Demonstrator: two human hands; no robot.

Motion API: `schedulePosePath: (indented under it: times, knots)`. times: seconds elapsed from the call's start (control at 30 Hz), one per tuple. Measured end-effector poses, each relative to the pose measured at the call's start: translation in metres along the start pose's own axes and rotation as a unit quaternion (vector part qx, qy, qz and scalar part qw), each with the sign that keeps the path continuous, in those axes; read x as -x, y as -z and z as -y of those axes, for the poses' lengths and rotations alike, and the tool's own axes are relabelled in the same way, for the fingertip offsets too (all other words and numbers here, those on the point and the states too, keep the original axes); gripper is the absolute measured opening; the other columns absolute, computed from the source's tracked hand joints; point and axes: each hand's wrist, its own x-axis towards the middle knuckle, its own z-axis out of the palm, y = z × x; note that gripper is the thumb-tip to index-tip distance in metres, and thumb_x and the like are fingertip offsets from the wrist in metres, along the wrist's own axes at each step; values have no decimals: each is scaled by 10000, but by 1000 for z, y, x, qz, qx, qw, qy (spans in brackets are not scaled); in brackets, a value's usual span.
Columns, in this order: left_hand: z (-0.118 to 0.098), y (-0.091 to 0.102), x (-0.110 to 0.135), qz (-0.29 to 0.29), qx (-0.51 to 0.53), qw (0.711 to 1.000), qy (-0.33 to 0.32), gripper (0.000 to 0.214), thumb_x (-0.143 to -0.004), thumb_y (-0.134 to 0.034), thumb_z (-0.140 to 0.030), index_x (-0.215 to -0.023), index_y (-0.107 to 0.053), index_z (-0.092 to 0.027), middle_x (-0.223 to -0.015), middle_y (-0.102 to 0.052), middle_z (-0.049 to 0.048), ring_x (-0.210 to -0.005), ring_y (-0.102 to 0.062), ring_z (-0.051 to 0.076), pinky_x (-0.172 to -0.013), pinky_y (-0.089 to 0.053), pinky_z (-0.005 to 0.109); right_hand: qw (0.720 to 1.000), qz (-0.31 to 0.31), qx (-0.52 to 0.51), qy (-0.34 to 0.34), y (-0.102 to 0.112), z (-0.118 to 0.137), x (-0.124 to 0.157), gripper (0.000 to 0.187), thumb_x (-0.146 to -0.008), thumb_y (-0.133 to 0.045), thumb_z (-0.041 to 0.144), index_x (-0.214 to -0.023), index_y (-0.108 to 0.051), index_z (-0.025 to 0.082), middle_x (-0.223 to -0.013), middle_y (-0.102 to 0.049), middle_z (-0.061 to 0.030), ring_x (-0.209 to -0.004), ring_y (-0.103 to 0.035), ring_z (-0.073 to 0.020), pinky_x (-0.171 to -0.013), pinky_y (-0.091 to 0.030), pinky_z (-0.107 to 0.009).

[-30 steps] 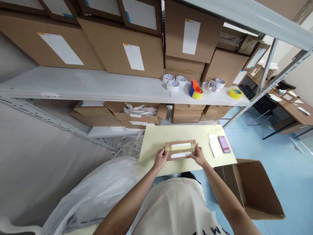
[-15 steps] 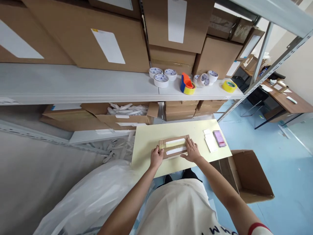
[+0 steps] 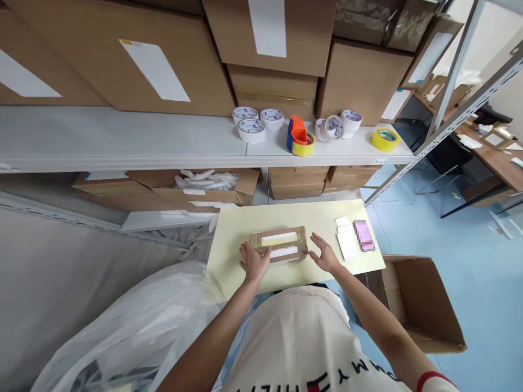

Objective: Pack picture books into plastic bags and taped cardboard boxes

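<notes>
A small cardboard box [image 3: 281,245] lies on the pale yellow tabletop [image 3: 229,218], with clear tape along it and white strips on its upper face. My left hand [image 3: 255,262] grips its left end, fingers round the corner and thumb on the near side. Beside the right end is my right hand [image 3: 324,256], open, its fingers apart and its thumb close to the box edge; whether the thumb touches is hard to tell. To the right of that hand lie white paper slips [image 3: 346,238] and a pixelated purple item [image 3: 363,235].
The shelf [image 3: 171,144] beyond the table bears white tape rolls [image 3: 251,130], a tape dispenser [image 3: 300,137], yellow tape [image 3: 385,140] and large boxes [image 3: 163,71]. An open carton [image 3: 425,299] stands on the floor at right. Clear plastic sheeting [image 3: 143,321] bulges at left.
The right hand has come off the box top and now sits off its right end. The left hand has shifted further over the left end. The camera view has moved slightly.
</notes>
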Motion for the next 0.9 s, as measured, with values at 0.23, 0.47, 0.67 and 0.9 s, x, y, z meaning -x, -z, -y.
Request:
schedulePosePath:
  times: [0.23, 0.47, 0.67, 0.9]
  knots:
    - [-57, -8, 29, 6, -99, 995, -19, 959, -816, -571, -466, -1517, -76, -39, -1588, -71, 313, -1485, -14, 424, -1105, -86, 714, 983, 37, 116, -135, 39, -91, 27, 518, -840, -481, 69, -1345, -564, 148, -1438, -521, -143, -1357, -469, -278, -1115, -418, -466]
    - [-112, -74, 68, 118, -43, 943, -308, 676, -850, -557, -357, -1459, -353, -147, -1598, -231, 185, -1502, -108, 322, -1193, -135, 552, 954, 137, 198, -179, 61, -150, 24, 669, -826, -479, 11, -1479, -347, 78, -1574, -271, -203, -1470, -251, -295, -1183, -258, -497]
    - [-121, -159, 84, 373, -29, 909, -184, 444, -798, -615, -291, -1223, -610, -161, -1416, -536, 158, -1350, -464, 285, -1135, -338, 415, 954, 144, 221, -142, 45, -162, 33, 589, -864, -370, 15, -1442, -403, 124, -1533, -374, -190, -1433, -346, -288, -1170, -244, -547]
    - [-97, -207, 85, 414, -23, 910, -9, 301, -759, -653, -324, -1014, -661, -164, -1131, -711, 106, -1096, -641, 271, -943, -466, 348, 945, 137, 282, -94, 43, -163, 38, 399, -878, -440, 43, -1234, -566, 175, -1366, -572, -150, -1268, -511, -265, -1108, -354, -478]
